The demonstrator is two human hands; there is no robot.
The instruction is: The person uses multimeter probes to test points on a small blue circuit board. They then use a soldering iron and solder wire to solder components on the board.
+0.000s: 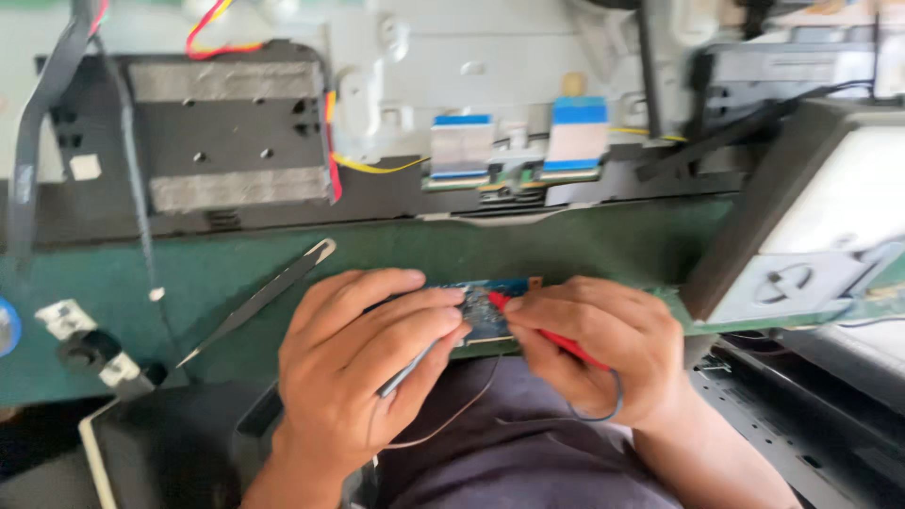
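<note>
Left hand (363, 363) grips a grey probe (407, 369); right hand (594, 344) grips a red probe (542, 328). Both tips touch a small board (485, 306). Steady hands should keep the tips from slipping.

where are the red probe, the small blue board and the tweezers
red probe (551, 336), head view, on its red shaft beside the right hand's fingers
small blue board (485, 316), head view, on its bare middle between the hands
tweezers (259, 300), head view, mid-length of the arms
</note>
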